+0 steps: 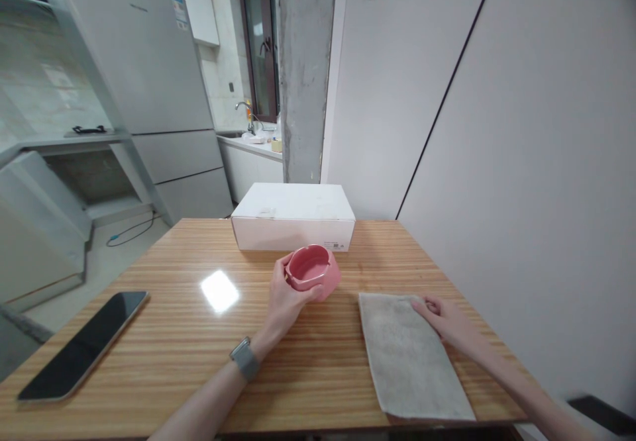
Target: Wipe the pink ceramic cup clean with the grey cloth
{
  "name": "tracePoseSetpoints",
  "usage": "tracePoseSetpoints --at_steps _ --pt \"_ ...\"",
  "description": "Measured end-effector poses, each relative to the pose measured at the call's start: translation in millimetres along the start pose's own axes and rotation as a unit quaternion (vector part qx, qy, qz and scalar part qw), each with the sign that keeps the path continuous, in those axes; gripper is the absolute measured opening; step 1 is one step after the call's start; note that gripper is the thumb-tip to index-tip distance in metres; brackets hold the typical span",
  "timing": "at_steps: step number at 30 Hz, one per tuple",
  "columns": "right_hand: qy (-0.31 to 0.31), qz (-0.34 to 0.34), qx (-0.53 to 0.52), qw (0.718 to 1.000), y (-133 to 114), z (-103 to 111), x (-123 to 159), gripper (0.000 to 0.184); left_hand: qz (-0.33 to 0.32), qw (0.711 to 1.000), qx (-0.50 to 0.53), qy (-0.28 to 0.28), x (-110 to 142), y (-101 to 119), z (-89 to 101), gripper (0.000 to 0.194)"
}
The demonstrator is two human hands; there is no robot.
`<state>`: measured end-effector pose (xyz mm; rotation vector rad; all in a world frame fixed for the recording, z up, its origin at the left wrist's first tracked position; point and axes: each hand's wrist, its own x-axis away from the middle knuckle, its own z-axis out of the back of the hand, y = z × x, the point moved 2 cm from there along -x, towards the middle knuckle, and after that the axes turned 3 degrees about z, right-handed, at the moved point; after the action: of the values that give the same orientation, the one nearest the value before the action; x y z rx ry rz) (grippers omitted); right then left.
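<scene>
My left hand (pixel 289 290), with a watch on its wrist, is closed round a pink ashtray (pixel 328 281). The ashtray is tilted, its round hollow and notched rim facing up toward me, in front of the white box. To the right, a grey cloth (pixel 410 355) lies flat on the wooden table (pixel 318 375), reaching its front edge. My right hand (pixel 442 318) pinches the cloth's far right corner between thumb and curled fingers.
A white box (pixel 293 232) stands at the table's back edge. On the left lies a black phone or tablet (pixel 84 348). The white wall (pixel 521 163) runs close along the right side. A fridge (pixel 149 70) and kitchen counter are behind.
</scene>
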<state>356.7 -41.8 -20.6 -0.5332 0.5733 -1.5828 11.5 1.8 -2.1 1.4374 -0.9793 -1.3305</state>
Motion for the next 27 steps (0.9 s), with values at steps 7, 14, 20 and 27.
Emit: tracePoseSetpoints --at_steps 7,14,20,27 --pt "0.102 0.050 0.155 0.981 -0.9 -7.8 0.7 0.044 -0.051 0.997 0.022 -0.058 1.4 10.5 -46.8 0.085" --pt "0.113 0.087 0.142 0.979 7.9 -9.6 -7.8 0.041 -0.064 0.993 0.018 -0.095 -6.3 6.0 -110.4 0.087" --pt "0.109 0.085 0.138 0.981 17.1 -10.6 -11.9 0.042 -0.075 0.986 -0.018 -0.147 -15.1 -9.0 -143.7 0.090" --pt "0.105 0.084 0.139 0.981 16.3 -8.7 -12.3 0.044 -0.100 0.980 -0.010 -0.173 -26.1 -26.6 -159.9 0.085"
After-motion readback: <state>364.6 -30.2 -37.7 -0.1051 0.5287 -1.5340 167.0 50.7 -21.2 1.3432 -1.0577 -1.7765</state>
